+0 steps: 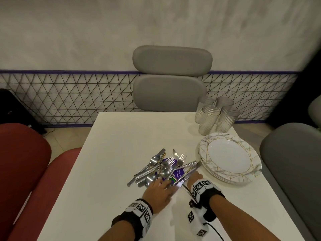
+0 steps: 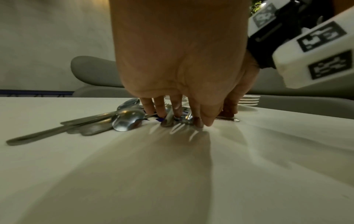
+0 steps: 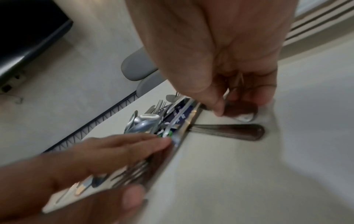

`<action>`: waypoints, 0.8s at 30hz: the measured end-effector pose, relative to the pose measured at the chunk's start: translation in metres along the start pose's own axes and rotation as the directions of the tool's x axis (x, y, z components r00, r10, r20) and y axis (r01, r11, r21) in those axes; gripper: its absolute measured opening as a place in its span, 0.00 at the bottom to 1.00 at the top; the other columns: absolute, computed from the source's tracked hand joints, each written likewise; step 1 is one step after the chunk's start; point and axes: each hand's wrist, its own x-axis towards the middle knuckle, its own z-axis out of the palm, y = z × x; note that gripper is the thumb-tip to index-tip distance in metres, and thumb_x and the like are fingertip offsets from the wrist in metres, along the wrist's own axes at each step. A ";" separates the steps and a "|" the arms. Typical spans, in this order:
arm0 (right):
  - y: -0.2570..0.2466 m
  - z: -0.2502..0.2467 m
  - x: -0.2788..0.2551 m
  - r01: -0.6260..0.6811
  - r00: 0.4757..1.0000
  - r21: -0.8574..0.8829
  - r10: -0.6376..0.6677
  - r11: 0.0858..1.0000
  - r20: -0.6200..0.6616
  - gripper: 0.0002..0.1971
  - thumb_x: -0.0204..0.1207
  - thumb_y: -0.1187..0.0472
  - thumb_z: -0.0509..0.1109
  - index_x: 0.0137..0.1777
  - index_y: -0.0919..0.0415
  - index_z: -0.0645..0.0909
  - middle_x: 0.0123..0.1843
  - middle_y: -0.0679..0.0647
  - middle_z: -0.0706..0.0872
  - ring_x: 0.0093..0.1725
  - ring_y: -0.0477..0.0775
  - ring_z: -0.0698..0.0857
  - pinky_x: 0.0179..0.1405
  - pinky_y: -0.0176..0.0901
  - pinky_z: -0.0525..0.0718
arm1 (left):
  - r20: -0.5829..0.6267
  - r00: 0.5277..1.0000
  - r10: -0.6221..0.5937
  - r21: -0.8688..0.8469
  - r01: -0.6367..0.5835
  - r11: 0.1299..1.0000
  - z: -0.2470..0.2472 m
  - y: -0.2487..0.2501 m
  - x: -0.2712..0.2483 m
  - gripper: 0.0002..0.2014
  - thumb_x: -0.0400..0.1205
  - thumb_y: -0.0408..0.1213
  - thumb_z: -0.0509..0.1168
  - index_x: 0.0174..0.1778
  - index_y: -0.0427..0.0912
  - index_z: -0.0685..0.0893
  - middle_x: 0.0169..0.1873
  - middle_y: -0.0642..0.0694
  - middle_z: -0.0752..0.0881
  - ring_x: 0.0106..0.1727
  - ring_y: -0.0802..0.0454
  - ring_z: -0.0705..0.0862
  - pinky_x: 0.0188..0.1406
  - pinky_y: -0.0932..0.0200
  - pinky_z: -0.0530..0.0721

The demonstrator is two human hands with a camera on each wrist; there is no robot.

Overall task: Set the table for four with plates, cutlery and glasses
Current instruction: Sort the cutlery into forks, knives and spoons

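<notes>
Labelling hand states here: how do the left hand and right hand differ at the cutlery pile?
The left hand lies flat with straight fingers pressing on the pile of steel cutlery; the right hand has curled fingers in a grip on a utensil handle. The left hand sits at the pile's near edge; the right hand is on the side toward the stack of marble-patterned plates. Both wear marker-tagged wrist cameras.

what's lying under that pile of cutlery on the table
Under the cutlery pile lies a purple printed card with white lettering, flat on the white table. Forks and spoons cover most of it, so its full text and extent are hidden.
</notes>
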 end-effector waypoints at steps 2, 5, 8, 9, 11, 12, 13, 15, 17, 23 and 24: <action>0.002 -0.002 -0.001 0.005 1.000 0.049 -0.004 0.999 -0.027 0.22 0.81 0.64 0.57 0.75 0.68 0.63 0.74 0.65 0.72 0.72 0.63 0.73 0.69 0.49 0.72 | -0.009 1.000 -0.007 0.011 0.008 1.000 -0.002 -0.005 -0.001 0.25 0.84 0.47 0.48 0.79 0.54 0.59 0.78 0.50 0.65 0.79 0.44 0.61 0.80 0.45 0.58; 0.010 -0.004 0.000 0.027 0.999 0.161 -0.032 0.987 0.026 0.17 0.81 0.67 0.58 0.69 0.63 0.71 0.66 0.65 0.78 0.64 0.60 0.79 0.52 0.44 0.74 | -0.075 0.996 -0.038 -0.063 0.033 0.997 -0.008 -0.010 -0.007 0.26 0.85 0.43 0.53 0.80 0.50 0.60 0.77 0.49 0.68 0.77 0.47 0.64 0.77 0.52 0.60; 0.019 -0.008 -0.006 0.017 0.991 0.204 -0.043 0.979 0.123 0.11 0.76 0.69 0.62 0.32 0.60 0.72 0.40 0.60 0.80 0.37 0.52 0.81 0.30 0.34 0.72 | -0.152 0.981 -0.120 -0.235 0.082 0.968 -0.009 -0.013 -0.008 0.17 0.83 0.37 0.59 0.69 0.46 0.75 0.66 0.47 0.79 0.69 0.50 0.74 0.64 0.63 0.69; 0.022 -0.009 -0.010 0.013 0.985 0.253 -0.056 0.967 0.163 0.13 0.75 0.69 0.63 0.29 0.60 0.70 0.36 0.56 0.79 0.32 0.48 0.77 0.28 0.33 0.72 | -0.158 0.977 -0.145 -0.283 0.096 0.954 -0.009 -0.014 -0.009 0.14 0.83 0.36 0.59 0.64 0.45 0.78 0.61 0.47 0.82 0.63 0.50 0.78 0.58 0.65 0.72; 0.030 -0.010 -0.021 0.012 0.960 0.312 -0.098 0.950 0.261 0.13 0.77 0.67 0.63 0.31 0.59 0.72 0.33 0.53 0.79 0.29 0.46 0.75 0.28 0.32 0.75 | -0.161 0.970 -0.183 -0.346 0.119 0.931 -0.007 -0.015 -0.008 0.12 0.83 0.34 0.58 0.59 0.44 0.81 0.55 0.45 0.85 0.56 0.50 0.82 0.53 0.63 0.79; 0.035 -0.010 -0.028 0.008 0.944 0.349 -0.122 0.937 0.305 0.12 0.78 0.66 0.63 0.33 0.59 0.73 0.33 0.53 0.79 0.30 0.47 0.76 0.27 0.32 0.76 | -0.169 0.964 -0.208 -0.381 0.131 0.915 -0.006 -0.016 -0.007 0.11 0.83 0.34 0.58 0.58 0.44 0.83 0.53 0.45 0.85 0.54 0.50 0.83 0.52 0.62 0.81; 0.041 -0.008 -0.034 -0.008 0.930 0.413 -0.145 0.911 0.338 0.11 0.78 0.67 0.64 0.33 0.60 0.73 0.32 0.54 0.79 0.30 0.47 0.77 0.26 0.32 0.77 | -0.179 0.957 -0.229 -0.420 0.136 0.897 -0.006 -0.016 -0.007 0.10 0.83 0.34 0.59 0.56 0.44 0.84 0.51 0.45 0.86 0.52 0.51 0.83 0.50 0.63 0.81; 0.053 -0.007 -0.045 -0.031 0.893 0.520 -0.210 0.853 0.397 0.10 0.77 0.69 0.65 0.34 0.61 0.75 0.30 0.55 0.83 0.28 0.47 0.79 0.25 0.32 0.77 | -0.199 0.948 -0.249 -0.469 0.131 0.874 -0.009 -0.016 -0.006 0.10 0.83 0.36 0.61 0.54 0.44 0.86 0.50 0.45 0.87 0.47 0.54 0.83 0.43 0.73 0.77; 0.063 -0.011 -0.056 -0.057 0.846 0.572 -0.265 0.818 0.462 0.09 0.77 0.71 0.65 0.35 0.62 0.76 0.27 0.53 0.85 0.27 0.47 0.82 0.27 0.33 0.78 | -0.209 0.941 -0.267 -0.482 0.139 0.865 -0.013 -0.019 -0.005 0.10 0.83 0.35 0.62 0.55 0.43 0.87 0.50 0.46 0.87 0.47 0.56 0.82 0.43 0.73 0.76; 0.086 -0.023 -0.067 0.001 0.794 0.517 -0.315 0.856 0.520 0.11 0.73 0.73 0.69 0.36 0.58 0.75 0.27 0.46 0.83 0.30 0.44 0.82 0.32 0.32 0.81 | -0.204 0.929 -0.310 -0.464 0.187 0.866 -0.021 -0.025 -0.003 0.09 0.82 0.31 0.60 0.48 0.39 0.87 0.40 0.44 0.86 0.40 0.50 0.83 0.44 0.58 0.84; 0.087 -0.024 -0.067 0.012 0.787 0.520 -0.329 0.854 0.521 0.12 0.72 0.73 0.70 0.35 0.57 0.75 0.30 0.48 0.82 0.32 0.45 0.82 0.33 0.33 0.81 | -0.213 0.928 -0.307 -0.455 0.184 0.871 -0.022 -0.025 -0.003 0.08 0.82 0.31 0.61 0.47 0.38 0.86 0.40 0.43 0.87 0.39 0.50 0.82 0.43 0.58 0.84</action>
